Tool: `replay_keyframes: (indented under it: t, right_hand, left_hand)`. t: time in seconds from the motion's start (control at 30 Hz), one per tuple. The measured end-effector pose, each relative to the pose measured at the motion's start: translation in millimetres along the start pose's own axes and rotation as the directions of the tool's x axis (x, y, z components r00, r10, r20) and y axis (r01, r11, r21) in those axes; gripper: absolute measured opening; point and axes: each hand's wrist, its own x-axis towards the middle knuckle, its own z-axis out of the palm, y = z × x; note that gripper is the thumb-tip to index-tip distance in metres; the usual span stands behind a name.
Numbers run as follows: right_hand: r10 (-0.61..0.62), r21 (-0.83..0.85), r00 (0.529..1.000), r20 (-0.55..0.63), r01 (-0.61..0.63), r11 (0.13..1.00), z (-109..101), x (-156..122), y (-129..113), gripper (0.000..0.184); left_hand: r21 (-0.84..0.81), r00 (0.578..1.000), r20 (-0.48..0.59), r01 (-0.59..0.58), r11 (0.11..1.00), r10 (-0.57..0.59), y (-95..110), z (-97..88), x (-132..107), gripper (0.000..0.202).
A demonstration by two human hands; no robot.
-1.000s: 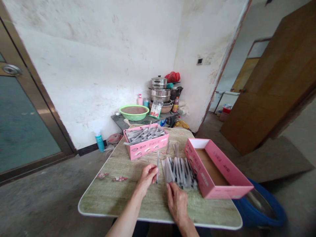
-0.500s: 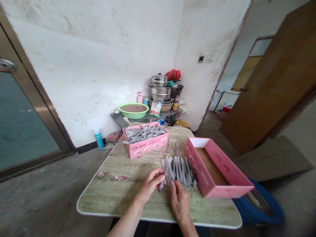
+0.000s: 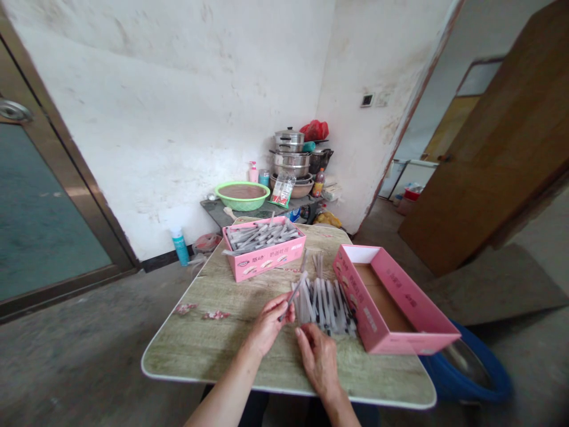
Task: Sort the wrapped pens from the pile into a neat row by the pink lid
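Note:
My left hand (image 3: pixel 269 321) pinches a slim pen (image 3: pixel 291 299), its translucent sleeve pointing up and away over the table. Just to its right, my right hand (image 3: pixel 318 356) rests low with curled fingers, thumb against the index finger; whatever may be between them is hidden. Beyond both hands lies a row of pens in frosted plastic sleeves (image 3: pixel 326 302), side by side, some with dark ends. Farther back, a pink box (image 3: pixel 267 264) is heaped with similar sleeved pens. An open pink box (image 3: pixel 377 320) stands right of the row, its brown bottom showing.
The wood-patterned table (image 3: pixel 200 344) has rounded corners. Behind it, a low dark stand holds a green basin (image 3: pixel 243 204), stacked steel pots (image 3: pixel 291 160) and bottles. A blue tub (image 3: pixel 484 373) sits on the floor at right; a spray can (image 3: pixel 180 246) stands at left.
The pen in my left hand has tilted more and shifted slightly left. My right hand has moved a little left, toward my left hand. The view has shifted slightly.

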Motion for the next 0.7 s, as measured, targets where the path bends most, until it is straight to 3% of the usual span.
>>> replay_keyframes:
  t: [0.27, 0.43, 0.7]
  right_hand:
    - [-0.011, -0.039, 1.000, 0.024, 0.012, 0.999, 0.1, 1.2, 0.1, 0.037]
    - [0.016, -0.029, 1.000, 0.005, -0.016, 0.999, 0.8, -0.2, 2.6, 0.039]
    - [-0.009, -0.016, 1.000, -0.014, 0.008, 1.000, 3.2, 0.1, 4.7, 0.039]
  left_hand:
    - [-0.160, 1.000, 0.004, -0.003, 0.987, 0.004, -3.9, 5.0, 2.7, 0.027]
    - [-0.082, 1.000, -0.014, 0.000, 0.997, -0.001, -11.3, 10.8, -2.1, 0.026]
    - [0.058, 0.999, -0.030, -0.036, 0.998, 0.038, -6.9, 15.1, -6.7, 0.031]
